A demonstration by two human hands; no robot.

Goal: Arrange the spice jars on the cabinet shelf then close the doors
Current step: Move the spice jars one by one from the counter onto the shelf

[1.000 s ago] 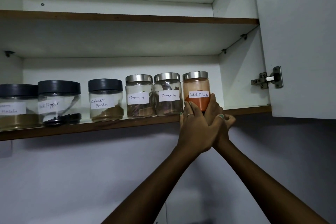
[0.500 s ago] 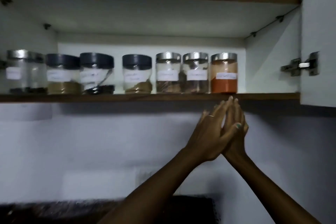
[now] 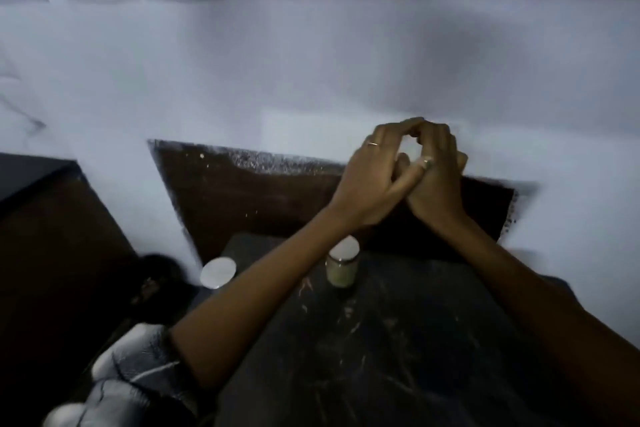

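Both hands are raised together in front of the pale wall, above the dark countertop. The left hand and the right hand touch at the fingertips and the heels of the palms, fingers loosely curled, with a gap between them; they hold nothing. The view looks down, so the cabinet shelf and its doors are out of sight. On the countertop, near its back edge, a small jar with a pale lid stands upright, partly behind the left forearm; a second jar shows its round pale lid at the back left corner, its body too blurred to make out. This looks like the step of fetching the next jar. The next move calls for the hands to part, drop to the nearer jar, and grip its sides firmly before lifting it toward the shelf.
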